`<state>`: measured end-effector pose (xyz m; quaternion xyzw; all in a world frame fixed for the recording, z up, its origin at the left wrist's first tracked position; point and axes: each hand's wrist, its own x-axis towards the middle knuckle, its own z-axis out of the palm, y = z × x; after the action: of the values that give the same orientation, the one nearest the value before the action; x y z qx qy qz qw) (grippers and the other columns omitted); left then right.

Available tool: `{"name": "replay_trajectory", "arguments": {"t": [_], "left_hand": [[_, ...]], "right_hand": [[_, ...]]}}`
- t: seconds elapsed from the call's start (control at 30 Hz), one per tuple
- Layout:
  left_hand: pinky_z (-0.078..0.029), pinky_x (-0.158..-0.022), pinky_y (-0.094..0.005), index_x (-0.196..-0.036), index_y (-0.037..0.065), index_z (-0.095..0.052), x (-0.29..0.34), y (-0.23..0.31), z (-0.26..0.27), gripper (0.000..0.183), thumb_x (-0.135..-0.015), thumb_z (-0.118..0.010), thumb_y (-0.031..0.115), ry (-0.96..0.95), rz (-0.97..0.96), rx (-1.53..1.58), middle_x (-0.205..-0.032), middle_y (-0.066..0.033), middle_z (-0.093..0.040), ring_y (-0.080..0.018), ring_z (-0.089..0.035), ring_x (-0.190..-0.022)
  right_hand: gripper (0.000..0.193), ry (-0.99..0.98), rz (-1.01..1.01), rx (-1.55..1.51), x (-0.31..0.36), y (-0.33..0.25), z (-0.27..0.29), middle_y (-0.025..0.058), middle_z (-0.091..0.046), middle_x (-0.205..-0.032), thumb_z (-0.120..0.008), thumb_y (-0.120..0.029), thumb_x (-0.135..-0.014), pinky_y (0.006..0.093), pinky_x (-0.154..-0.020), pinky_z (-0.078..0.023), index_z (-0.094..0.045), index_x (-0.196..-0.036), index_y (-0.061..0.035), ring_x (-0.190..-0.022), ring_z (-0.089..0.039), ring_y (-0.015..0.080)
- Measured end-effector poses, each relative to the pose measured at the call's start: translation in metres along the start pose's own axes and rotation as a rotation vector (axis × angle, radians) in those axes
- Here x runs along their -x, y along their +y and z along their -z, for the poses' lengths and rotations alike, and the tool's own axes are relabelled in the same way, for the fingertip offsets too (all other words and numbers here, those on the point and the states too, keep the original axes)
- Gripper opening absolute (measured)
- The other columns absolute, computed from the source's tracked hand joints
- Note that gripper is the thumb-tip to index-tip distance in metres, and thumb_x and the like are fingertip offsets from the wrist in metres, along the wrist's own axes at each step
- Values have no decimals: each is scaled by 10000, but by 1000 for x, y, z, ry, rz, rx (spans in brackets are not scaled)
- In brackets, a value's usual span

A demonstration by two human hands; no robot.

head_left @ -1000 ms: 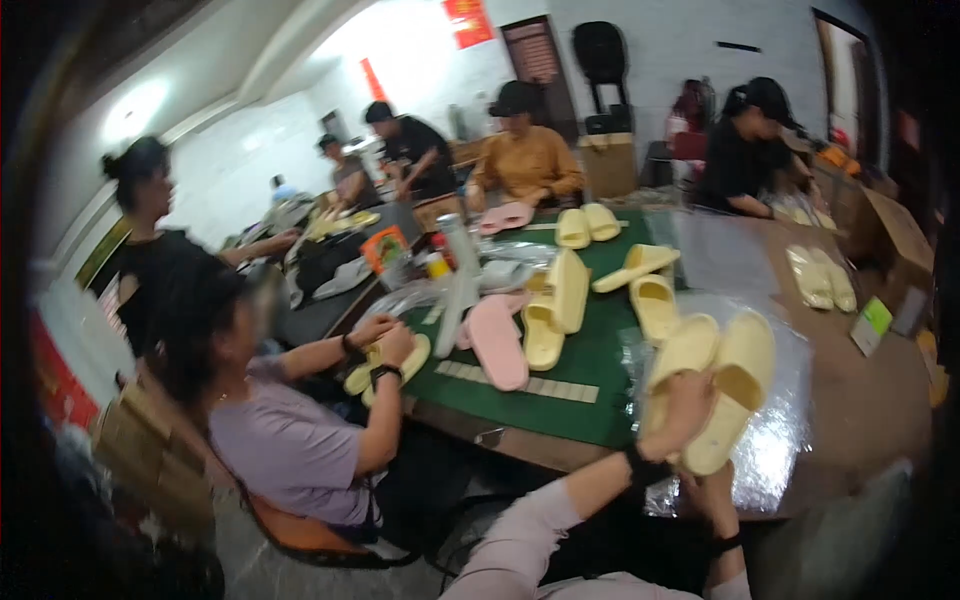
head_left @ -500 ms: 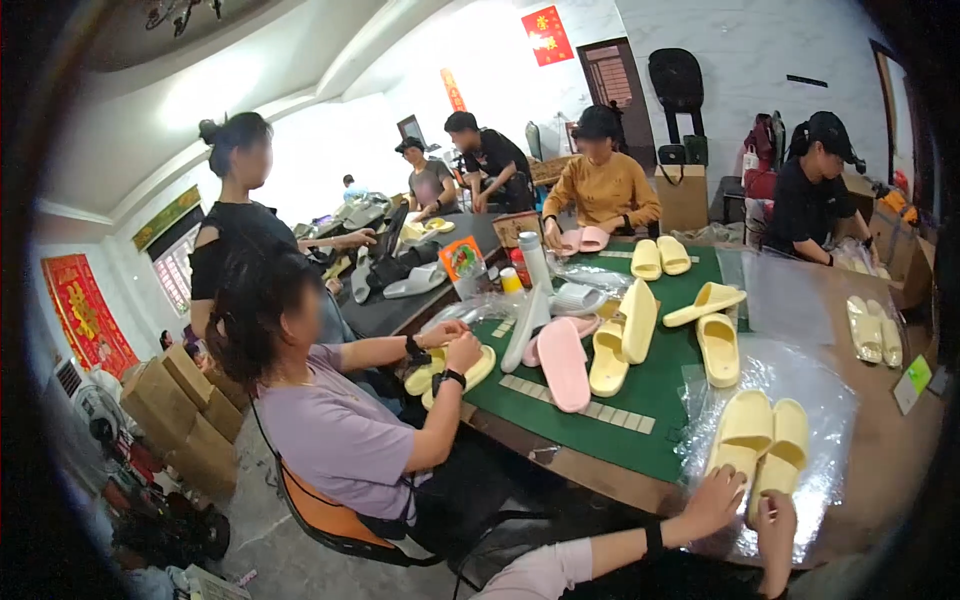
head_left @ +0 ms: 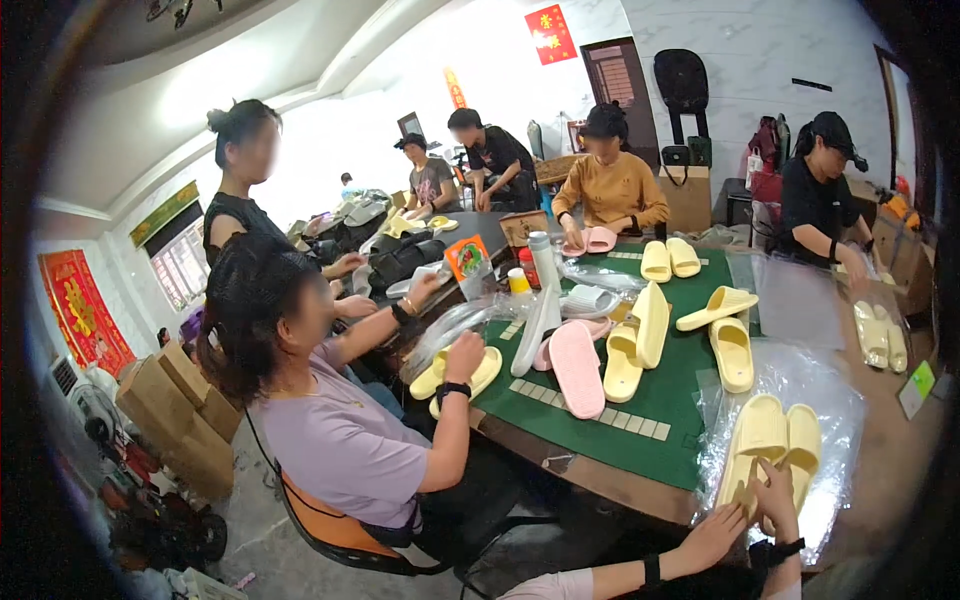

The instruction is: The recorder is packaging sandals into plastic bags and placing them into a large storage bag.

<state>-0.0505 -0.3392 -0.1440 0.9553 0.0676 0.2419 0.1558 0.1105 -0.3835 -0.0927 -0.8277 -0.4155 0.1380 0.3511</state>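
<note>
A pair of yellow slippers lies side by side on a clear plastic bag at the table's near right. My left hand is at the heel of the left slipper, its fingers closed on the edge. Across the gap between the two slippers reaches my right hand, with its fingers closed against the inner side of the left slipper. Part of both heels is hidden behind my hands. Both my wrists wear black bands.
On the green mat lie more yellow slippers, a pink slipper and a grey one. A co-worker in a lilac shirt sits at my left with yellow slippers. Packed slippers lie at the right. Other people work around the tables.
My right hand has moved up and left onto the left slipper. My left hand has slid down to its heel. The lilac-shirted co-worker's far arm has stretched out toward the orange packet.
</note>
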Motion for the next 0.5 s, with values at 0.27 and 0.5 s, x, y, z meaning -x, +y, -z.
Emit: {"name": "replay_trajectory", "arguments": {"t": [0.27,0.5], "left_hand": [[-358,-1021,-388,-1228,-86,-461,6,0,2,436,-824,-489,74,51,-288,231,-1254,-205,-480,-322,-452,-1194],[-449,-908,-368,-1080,-75,-524,1,2,33,277,-842,-554,62,-217,-124,572,-1150,-194,-536,-336,-514,-1079]], "right_hand": [[445,97,-177,384,-23,-18,-2,316,-461,-1255,-587,-330,-820,530,-931,-368,-578,-1097,18,-1164,-385,461],[381,150,-191,-231,-26,-18,30,205,-577,-1145,-515,-231,-928,369,-927,-394,-518,-1199,36,-1081,-512,298]]}}
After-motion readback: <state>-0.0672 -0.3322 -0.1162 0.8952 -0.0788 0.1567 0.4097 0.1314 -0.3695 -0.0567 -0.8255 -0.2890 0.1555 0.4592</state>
